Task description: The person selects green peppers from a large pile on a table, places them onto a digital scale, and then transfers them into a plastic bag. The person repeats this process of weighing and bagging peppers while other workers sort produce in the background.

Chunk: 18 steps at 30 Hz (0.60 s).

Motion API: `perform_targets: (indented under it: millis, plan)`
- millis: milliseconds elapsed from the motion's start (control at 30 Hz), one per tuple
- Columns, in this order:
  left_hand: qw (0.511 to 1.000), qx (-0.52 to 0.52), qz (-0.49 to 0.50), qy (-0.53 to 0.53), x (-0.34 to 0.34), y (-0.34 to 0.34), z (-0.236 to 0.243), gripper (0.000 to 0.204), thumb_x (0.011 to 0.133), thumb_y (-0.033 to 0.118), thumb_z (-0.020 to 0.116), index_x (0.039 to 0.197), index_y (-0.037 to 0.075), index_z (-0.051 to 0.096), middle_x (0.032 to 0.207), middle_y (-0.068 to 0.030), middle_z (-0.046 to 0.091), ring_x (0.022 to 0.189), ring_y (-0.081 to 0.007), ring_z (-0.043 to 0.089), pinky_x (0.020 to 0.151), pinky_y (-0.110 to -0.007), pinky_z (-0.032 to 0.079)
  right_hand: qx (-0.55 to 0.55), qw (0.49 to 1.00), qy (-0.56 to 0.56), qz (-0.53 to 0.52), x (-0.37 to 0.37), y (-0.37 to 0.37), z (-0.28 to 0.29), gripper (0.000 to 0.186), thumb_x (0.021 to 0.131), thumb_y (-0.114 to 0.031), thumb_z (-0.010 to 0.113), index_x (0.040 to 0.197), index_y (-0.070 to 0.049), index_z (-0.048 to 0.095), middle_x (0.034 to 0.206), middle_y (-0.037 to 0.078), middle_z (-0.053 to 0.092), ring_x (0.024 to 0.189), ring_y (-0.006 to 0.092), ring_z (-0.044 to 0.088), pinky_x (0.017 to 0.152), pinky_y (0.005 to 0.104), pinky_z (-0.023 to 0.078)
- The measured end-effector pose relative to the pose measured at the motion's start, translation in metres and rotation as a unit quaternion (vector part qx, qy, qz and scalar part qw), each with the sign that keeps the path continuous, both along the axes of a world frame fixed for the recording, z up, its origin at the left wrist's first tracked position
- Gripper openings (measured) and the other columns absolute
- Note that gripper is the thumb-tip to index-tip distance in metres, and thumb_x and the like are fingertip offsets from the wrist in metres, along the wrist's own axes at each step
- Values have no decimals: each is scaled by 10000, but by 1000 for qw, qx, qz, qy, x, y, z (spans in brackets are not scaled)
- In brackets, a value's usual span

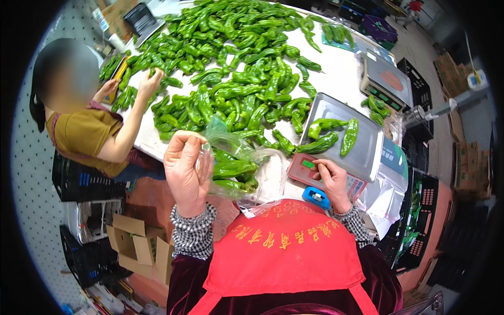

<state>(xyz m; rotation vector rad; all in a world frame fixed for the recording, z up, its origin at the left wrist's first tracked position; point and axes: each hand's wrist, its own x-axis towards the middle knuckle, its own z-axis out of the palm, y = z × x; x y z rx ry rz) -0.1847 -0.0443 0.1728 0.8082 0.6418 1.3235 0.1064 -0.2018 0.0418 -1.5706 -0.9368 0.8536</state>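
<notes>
My left hand [185, 165] is closed on the gathered top of a clear plastic bag [234, 147], pinching it between thumb and fingers. Green peppers [236, 169] fill the lower part of the bag, which hangs at the table's near edge. My right hand [332, 181] is curled, fingertips together, by the red front panel of a weighing scale [304, 167]; whether anything is between those fingers is hidden. On the scale's grey metal tray [328, 107] lie a few loose green peppers [350, 137]. A blue tape dispenser [316, 197] sits just below my right hand.
A big heap of green peppers [226, 42] covers the white table [302, 52]. At the left, a co-worker [89, 121] handles peppers. Another scale [386, 79] stands at the far right. Black crates [415, 220] flank the table, and an open cardboard box [139, 239] is on the floor.
</notes>
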Motion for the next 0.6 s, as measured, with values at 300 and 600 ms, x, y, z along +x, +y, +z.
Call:
perform_targets:
  millis: [300,600]
  plan:
    - [996,21,-81,22,31,15,-5,165,1073,128,570,952,21,599,524,58,395,375,-18,272,368,-206,211,21,912,-378,-159,59,-13,2,337,924,-60,662,1256,-4,637,1266,219,599,1158,341,610,960,408,505]
    - [986,73,-151,22,82,26,13,165,1085,125,543,967,23,599,580,41,472,358,-17,243,334,-196,197,-114,863,-455,-190,109,24,-58,586,834,-78,707,1402,-114,570,1440,307,472,1255,453,514,1058,512,444]
